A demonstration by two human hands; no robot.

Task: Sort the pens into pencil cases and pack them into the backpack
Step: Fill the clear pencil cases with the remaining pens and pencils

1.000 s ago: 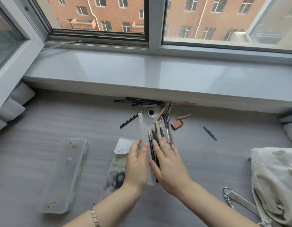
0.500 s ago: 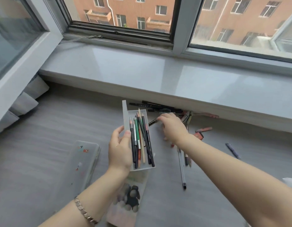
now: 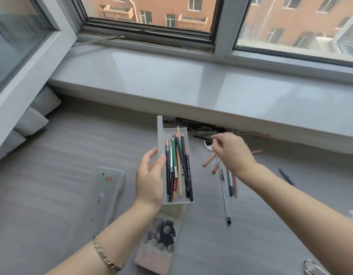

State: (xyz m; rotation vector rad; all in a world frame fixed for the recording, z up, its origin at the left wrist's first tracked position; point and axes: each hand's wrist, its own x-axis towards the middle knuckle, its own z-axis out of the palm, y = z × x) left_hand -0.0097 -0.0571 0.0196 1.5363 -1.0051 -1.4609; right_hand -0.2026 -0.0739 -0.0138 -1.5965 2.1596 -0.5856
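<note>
Grey floor, mid-frame: left hand grips an open case so right hand, pinching a pen, can fill it.

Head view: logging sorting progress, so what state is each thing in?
Clear pencil case: open, lid up, holding pencils.
Left hand: grips the case.
Right hand: pinches a dark pen.
Sticker case: closed, flat on the floor.
Loose pens: lying unsorted on floor.

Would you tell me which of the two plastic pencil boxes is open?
The box in the left hand, lid raised, pencils showing; the stickered box lies closed.
</note>
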